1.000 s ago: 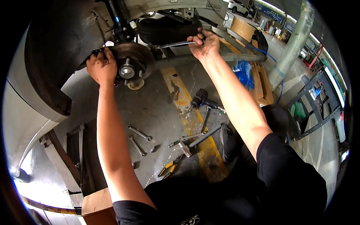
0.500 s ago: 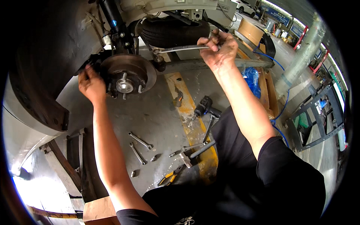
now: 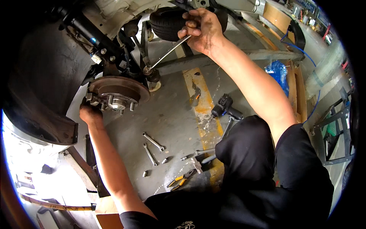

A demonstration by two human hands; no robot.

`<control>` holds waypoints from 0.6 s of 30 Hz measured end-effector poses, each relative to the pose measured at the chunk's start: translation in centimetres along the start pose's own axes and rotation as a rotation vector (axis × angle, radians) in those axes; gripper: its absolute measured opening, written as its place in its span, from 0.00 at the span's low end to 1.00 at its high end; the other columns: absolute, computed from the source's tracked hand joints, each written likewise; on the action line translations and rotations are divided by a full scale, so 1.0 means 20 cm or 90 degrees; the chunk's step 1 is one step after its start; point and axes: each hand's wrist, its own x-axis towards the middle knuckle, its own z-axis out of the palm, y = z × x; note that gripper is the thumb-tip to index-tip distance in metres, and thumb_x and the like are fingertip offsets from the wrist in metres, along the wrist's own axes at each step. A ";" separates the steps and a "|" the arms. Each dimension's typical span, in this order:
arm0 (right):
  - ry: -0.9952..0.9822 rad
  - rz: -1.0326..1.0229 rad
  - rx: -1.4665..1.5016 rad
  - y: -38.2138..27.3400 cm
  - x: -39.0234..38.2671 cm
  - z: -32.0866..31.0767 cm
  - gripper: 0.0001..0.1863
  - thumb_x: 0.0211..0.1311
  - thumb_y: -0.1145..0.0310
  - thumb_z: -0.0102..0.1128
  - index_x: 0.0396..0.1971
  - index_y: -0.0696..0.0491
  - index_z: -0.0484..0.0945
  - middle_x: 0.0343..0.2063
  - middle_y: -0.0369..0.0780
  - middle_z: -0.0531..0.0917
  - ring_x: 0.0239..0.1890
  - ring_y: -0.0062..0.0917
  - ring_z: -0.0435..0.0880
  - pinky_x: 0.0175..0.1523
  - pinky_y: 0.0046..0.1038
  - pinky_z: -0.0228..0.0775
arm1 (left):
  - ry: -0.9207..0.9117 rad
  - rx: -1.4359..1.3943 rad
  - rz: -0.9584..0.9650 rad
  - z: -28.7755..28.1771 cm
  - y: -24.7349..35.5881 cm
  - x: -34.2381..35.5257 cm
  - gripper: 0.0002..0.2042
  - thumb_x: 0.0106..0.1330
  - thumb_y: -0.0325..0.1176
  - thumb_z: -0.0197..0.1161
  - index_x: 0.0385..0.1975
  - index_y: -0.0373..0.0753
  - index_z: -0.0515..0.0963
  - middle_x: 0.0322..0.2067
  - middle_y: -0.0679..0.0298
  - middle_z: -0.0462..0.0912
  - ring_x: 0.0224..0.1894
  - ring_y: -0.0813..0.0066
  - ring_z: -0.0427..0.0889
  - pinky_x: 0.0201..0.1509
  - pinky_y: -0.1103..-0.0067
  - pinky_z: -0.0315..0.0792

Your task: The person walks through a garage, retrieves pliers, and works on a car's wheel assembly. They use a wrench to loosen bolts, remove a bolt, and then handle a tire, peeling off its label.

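My right hand (image 3: 200, 30) has curled fingers around the handle of a long silver wrench (image 3: 169, 52), whose lower end sits on a steering joint (image 3: 151, 73) beside the rusty brake disc (image 3: 133, 89). My left hand (image 3: 90, 114) reaches up at the left edge of the disc, by a dark metal bracket (image 3: 91, 98); its fingers are mostly hidden there. The hub (image 3: 119, 104) with several studs faces down toward me. A black strut (image 3: 89, 34) rises above it inside the wheel arch (image 3: 42, 76).
On the floor lie wrenches (image 3: 150, 154), sockets (image 3: 145, 173), pliers (image 3: 179, 181), a hammer (image 3: 197, 165) and a black impact tool (image 3: 225, 107). A tire (image 3: 167, 26) is behind the suspension. Cardboard, blue plastic (image 3: 276, 72), a pillar and a metal rack (image 3: 335, 129) stand right.
The view has tilted. My right hand has risen, swinging the wrench from nearly level to slanted, its joint end low. My left hand has moved lower, its fingers going behind the disc's edge.
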 end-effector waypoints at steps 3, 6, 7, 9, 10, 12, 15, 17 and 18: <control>0.050 0.009 0.023 0.00 -0.06 0.01 0.12 0.64 0.68 0.47 0.26 0.60 0.73 0.12 0.32 0.63 0.10 0.18 0.56 0.36 0.29 0.66 | 0.069 0.129 0.079 -0.03 0.05 -0.03 0.15 0.66 0.29 0.46 0.48 0.35 0.77 0.45 0.55 0.80 0.53 0.61 0.76 0.56 0.67 0.72; -0.037 0.025 0.103 0.02 -0.12 -0.04 0.13 0.66 0.66 0.50 0.21 0.54 0.72 0.13 0.31 0.64 0.13 0.16 0.59 0.38 0.31 0.67 | -0.028 1.096 0.653 -0.22 0.24 -0.03 0.11 0.63 0.28 0.52 0.38 0.41 0.82 0.42 0.62 0.83 0.46 0.63 0.80 0.49 0.67 0.75; -0.077 0.009 0.113 0.02 -0.11 -0.07 0.11 0.66 0.67 0.49 0.24 0.54 0.72 0.15 0.31 0.64 0.14 0.17 0.60 0.40 0.33 0.67 | -0.054 1.289 0.840 -0.25 0.26 -0.05 0.10 0.62 0.28 0.54 0.35 0.43 0.83 0.40 0.64 0.84 0.44 0.64 0.81 0.46 0.68 0.75; -0.147 -0.034 0.133 0.05 -0.09 -0.13 0.08 0.66 0.67 0.47 0.29 0.52 0.72 0.17 0.32 0.66 0.16 0.17 0.61 0.45 0.36 0.68 | -0.055 0.856 0.735 -0.09 0.28 -0.18 0.09 0.64 0.28 0.53 0.37 0.36 0.80 0.35 0.61 0.83 0.40 0.67 0.81 0.44 0.74 0.75; -0.119 -0.030 0.135 0.04 -0.10 -0.15 0.09 0.65 0.66 0.49 0.24 0.51 0.71 0.16 0.31 0.64 0.16 0.17 0.61 0.43 0.35 0.67 | -0.001 0.394 0.468 0.07 0.18 -0.33 0.11 0.66 0.27 0.50 0.41 0.29 0.77 0.32 0.58 0.81 0.40 0.70 0.80 0.45 0.77 0.73; -0.081 -0.006 0.158 0.03 -0.13 -0.07 0.17 0.65 0.65 0.54 0.15 0.48 0.68 0.13 0.30 0.61 0.15 0.17 0.59 0.40 0.33 0.66 | 0.057 0.630 0.698 0.24 0.19 -0.61 0.13 0.70 0.30 0.48 0.43 0.27 0.75 0.38 0.55 0.79 0.36 0.68 0.78 0.42 0.75 0.71; -0.080 0.019 0.184 0.04 -0.12 -0.09 0.08 0.68 0.63 0.50 0.32 0.52 0.72 0.21 0.32 0.68 0.17 0.16 0.62 0.42 0.33 0.67 | 0.021 0.701 0.938 0.39 0.07 -0.81 0.14 0.70 0.32 0.50 0.45 0.26 0.74 0.39 0.51 0.77 0.37 0.64 0.76 0.42 0.73 0.69; -0.039 0.030 0.202 0.04 -0.16 -0.06 0.12 0.69 0.64 0.49 0.44 0.55 0.74 0.28 0.35 0.73 0.18 0.16 0.63 0.40 0.31 0.67 | -0.124 0.682 0.985 0.49 -0.05 -0.92 0.13 0.69 0.32 0.54 0.44 0.27 0.74 0.34 0.53 0.75 0.37 0.63 0.72 0.41 0.72 0.67; -0.053 0.029 0.206 0.04 -0.15 -0.07 0.12 0.69 0.65 0.49 0.45 0.55 0.74 0.29 0.35 0.73 0.18 0.16 0.63 0.40 0.30 0.67 | -0.152 0.737 1.009 0.57 -0.09 -0.97 0.12 0.68 0.32 0.55 0.42 0.29 0.74 0.32 0.56 0.74 0.34 0.65 0.69 0.38 0.73 0.64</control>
